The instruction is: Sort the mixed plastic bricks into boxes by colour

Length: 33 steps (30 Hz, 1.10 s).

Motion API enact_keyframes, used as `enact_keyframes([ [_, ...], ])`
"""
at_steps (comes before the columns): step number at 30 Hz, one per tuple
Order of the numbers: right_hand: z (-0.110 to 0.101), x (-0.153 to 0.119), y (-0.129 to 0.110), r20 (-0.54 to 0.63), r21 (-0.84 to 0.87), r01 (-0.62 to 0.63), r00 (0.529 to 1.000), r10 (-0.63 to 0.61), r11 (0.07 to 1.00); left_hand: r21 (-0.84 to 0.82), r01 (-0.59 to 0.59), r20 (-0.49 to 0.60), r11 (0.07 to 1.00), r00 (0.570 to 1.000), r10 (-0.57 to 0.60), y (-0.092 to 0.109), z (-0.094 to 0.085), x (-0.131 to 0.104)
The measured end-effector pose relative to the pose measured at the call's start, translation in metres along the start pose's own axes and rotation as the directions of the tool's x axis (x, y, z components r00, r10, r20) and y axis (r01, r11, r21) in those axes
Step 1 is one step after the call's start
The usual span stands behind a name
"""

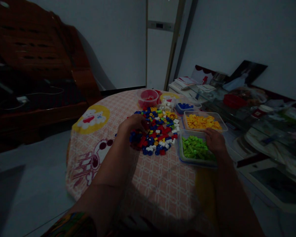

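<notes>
My left hand [134, 122] reaches over the left side of a loose pile of toy building bricks [160, 130] in red, blue, yellow, white and some green. Its fingers curl down among the bricks in shadow, and what lies between them is hidden. My right hand [215, 141] is closed at the right rim of a clear plastic box [179, 151] of green bricks [196, 148]. Just behind it stands another clear box [225, 126] of yellow bricks [202, 121], close to my right fingertips.
A patterned cloth covers the round table [153, 184]. Farther back are a small box of blue bricks [185, 106] and a round tub [148, 95] with red pieces. A cluttered glass table [219, 98] stands on the right, a wooden bench [84, 79] on the left.
</notes>
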State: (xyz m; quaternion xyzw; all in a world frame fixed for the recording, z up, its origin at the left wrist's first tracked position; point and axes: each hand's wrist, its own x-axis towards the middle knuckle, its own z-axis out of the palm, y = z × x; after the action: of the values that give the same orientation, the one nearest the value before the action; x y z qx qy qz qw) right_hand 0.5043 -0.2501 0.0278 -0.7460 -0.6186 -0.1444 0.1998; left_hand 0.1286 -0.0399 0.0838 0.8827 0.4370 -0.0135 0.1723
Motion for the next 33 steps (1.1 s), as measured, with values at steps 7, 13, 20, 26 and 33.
enact_keyframes([
  [7,0.002,-0.003,0.003,-0.038,0.026,0.023,0.999,-0.022,0.999,-0.251,-0.091,-0.233,0.964,0.972,0.032,0.015,0.019,0.019],
  [13,0.002,-0.002,0.003,-0.020,0.025,0.011,1.000,-0.011,1.000,-0.319,-0.060,-0.269,0.946,0.963,-0.030,-0.010,0.009,0.011],
  [20,0.000,-0.002,0.000,0.032,-0.020,-0.031,0.999,0.032,0.999,-0.047,0.028,-0.045,0.998,0.999,-0.030,-0.008,0.005,0.004],
  [26,0.003,-0.003,0.003,-0.007,0.008,-0.005,1.000,0.005,1.000,0.102,0.097,-0.082,0.990,0.993,-0.089,0.009,0.008,0.004],
  [33,0.003,-0.004,0.005,-0.003,0.022,0.003,1.000,-0.003,1.000,0.003,0.055,-0.095,0.998,0.994,-0.055,0.007,0.006,0.004],
])
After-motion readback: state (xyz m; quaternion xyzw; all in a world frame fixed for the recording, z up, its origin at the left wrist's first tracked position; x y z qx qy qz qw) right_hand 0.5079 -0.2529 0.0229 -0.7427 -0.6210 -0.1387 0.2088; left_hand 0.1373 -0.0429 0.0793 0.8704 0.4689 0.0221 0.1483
